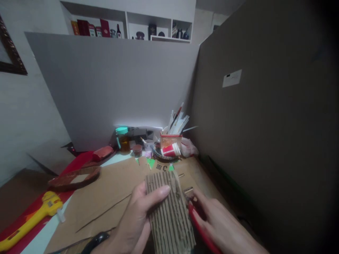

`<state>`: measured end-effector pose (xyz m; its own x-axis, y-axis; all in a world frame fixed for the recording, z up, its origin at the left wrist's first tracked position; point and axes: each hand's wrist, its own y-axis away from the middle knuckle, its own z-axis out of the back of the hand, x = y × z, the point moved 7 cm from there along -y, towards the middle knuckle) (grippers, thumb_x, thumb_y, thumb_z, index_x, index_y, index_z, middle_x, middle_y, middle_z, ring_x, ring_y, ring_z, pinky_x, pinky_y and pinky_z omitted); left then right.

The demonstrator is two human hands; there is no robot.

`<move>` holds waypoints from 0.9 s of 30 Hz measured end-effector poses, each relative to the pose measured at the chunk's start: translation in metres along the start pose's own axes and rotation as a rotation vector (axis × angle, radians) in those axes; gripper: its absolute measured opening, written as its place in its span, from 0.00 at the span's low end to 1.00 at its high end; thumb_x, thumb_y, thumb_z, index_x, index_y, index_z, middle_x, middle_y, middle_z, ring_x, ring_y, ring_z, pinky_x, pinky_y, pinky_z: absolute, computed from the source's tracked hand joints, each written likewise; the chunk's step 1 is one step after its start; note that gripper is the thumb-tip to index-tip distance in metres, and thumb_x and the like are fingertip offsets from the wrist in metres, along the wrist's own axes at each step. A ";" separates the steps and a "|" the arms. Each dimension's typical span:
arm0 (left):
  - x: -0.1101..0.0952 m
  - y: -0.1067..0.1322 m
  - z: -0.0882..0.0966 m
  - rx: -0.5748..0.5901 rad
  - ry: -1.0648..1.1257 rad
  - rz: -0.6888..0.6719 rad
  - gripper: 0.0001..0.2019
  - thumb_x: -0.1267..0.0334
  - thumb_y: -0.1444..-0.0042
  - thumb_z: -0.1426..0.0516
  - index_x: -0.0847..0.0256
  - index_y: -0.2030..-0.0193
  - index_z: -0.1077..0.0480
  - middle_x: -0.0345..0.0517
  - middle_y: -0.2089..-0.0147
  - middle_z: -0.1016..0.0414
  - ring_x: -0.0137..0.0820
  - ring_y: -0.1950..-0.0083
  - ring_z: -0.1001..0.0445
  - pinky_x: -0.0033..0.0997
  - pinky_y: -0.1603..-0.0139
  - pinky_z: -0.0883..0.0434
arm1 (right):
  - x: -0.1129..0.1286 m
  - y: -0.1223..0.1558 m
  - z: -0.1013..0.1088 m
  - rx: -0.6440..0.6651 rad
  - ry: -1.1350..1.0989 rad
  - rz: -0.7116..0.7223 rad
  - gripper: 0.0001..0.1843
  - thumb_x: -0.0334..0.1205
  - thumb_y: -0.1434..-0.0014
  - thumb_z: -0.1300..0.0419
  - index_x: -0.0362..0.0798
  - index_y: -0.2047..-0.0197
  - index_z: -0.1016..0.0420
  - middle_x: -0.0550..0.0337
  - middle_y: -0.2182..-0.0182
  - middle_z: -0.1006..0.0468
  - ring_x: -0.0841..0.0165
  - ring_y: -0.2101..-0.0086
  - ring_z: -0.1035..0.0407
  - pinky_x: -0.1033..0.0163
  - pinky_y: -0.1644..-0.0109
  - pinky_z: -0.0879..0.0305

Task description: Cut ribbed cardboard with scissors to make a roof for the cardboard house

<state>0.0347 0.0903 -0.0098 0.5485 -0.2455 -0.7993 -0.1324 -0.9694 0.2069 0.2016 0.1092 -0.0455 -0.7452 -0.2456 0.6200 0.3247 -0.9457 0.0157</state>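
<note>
My left hand (135, 220) grips a strip of corrugated cardboard (169, 211) with its ribbed side up, thumb pressed across the top. My right hand (219, 224) is closed on a red-handled tool (200, 227) lying along the strip's right edge; its blade is hidden. Both hands are over flat brown cardboard sheets (106, 197) on the table.
A yellow glue gun (34, 217) lies at the left on a red mat. A black-handled tool (96, 240) sits by my left wrist. At the back stand a teal-lidded jar (123, 139), small cups and a box of paper strips (172, 135). Large cardboard panels (265, 123) wall the back and right.
</note>
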 end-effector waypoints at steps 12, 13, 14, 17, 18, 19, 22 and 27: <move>-0.007 0.004 -0.004 0.070 -0.039 -0.147 0.07 0.66 0.44 0.35 0.60 0.62 0.29 0.42 0.67 0.23 0.30 0.66 0.23 0.27 0.62 0.26 | 0.042 0.016 0.021 -0.163 0.082 0.276 0.11 0.36 0.31 0.50 0.49 0.49 0.31 0.52 0.57 0.27 0.63 0.59 0.28 0.59 0.57 0.29; -0.008 0.004 -0.004 0.082 -0.062 -0.165 0.07 0.65 0.44 0.35 0.59 0.63 0.30 0.40 0.68 0.24 0.29 0.67 0.24 0.27 0.63 0.27 | 0.053 0.022 0.032 -0.249 0.006 0.352 0.09 0.37 0.29 0.49 0.50 0.48 0.32 0.55 0.58 0.27 0.67 0.62 0.28 0.64 0.60 0.29; -0.008 0.005 -0.004 0.084 -0.093 -0.178 0.08 0.64 0.44 0.34 0.58 0.64 0.31 0.39 0.70 0.26 0.29 0.68 0.26 0.27 0.65 0.28 | 0.063 0.029 0.043 -0.330 -0.046 0.424 0.09 0.38 0.29 0.47 0.52 0.47 0.33 0.58 0.59 0.27 0.70 0.64 0.28 0.68 0.62 0.30; -0.010 0.008 -0.003 0.055 -0.181 -0.216 0.11 0.61 0.47 0.33 0.57 0.65 0.31 0.36 0.72 0.30 0.26 0.71 0.30 0.24 0.69 0.31 | 0.090 0.042 0.054 -0.491 -0.049 0.559 0.11 0.33 0.32 0.43 0.51 0.47 0.31 0.58 0.60 0.26 0.70 0.63 0.27 0.68 0.57 0.29; -0.012 0.010 -0.003 0.049 -0.202 -0.237 0.11 0.60 0.47 0.32 0.57 0.65 0.30 0.36 0.72 0.29 0.25 0.71 0.31 0.23 0.69 0.32 | 0.096 0.044 0.054 -0.522 -0.046 0.575 0.11 0.32 0.32 0.43 0.50 0.47 0.31 0.56 0.59 0.26 0.69 0.61 0.27 0.66 0.54 0.29; -0.014 0.012 -0.004 0.051 -0.223 -0.265 0.10 0.59 0.48 0.32 0.57 0.66 0.29 0.36 0.70 0.27 0.25 0.70 0.31 0.22 0.68 0.32 | 0.100 0.044 0.053 -0.547 -0.053 0.582 0.11 0.31 0.32 0.43 0.50 0.47 0.30 0.55 0.58 0.25 0.67 0.59 0.27 0.65 0.51 0.30; -0.021 0.017 -0.007 0.043 -0.243 -0.344 0.11 0.58 0.50 0.30 0.58 0.67 0.27 0.43 0.57 0.20 0.34 0.54 0.23 0.26 0.55 0.28 | 0.104 0.042 0.049 -0.569 -0.109 0.576 0.10 0.31 0.31 0.45 0.50 0.48 0.29 0.55 0.59 0.26 0.68 0.59 0.27 0.65 0.52 0.31; -0.024 0.021 -0.010 0.035 -0.210 -0.355 0.11 0.61 0.54 0.29 0.58 0.71 0.27 0.46 0.52 0.17 0.43 0.45 0.22 0.32 0.48 0.26 | 0.100 0.037 0.054 -0.477 -0.263 0.514 0.04 0.36 0.31 0.43 0.50 0.59 0.28 0.61 0.63 0.27 0.73 0.64 0.30 0.71 0.64 0.35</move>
<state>0.0271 0.0755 0.0197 0.3855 0.1112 -0.9160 0.0044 -0.9929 -0.1187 0.1706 0.0611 0.0592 -0.3846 -0.6787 0.6257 0.2614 -0.7301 -0.6313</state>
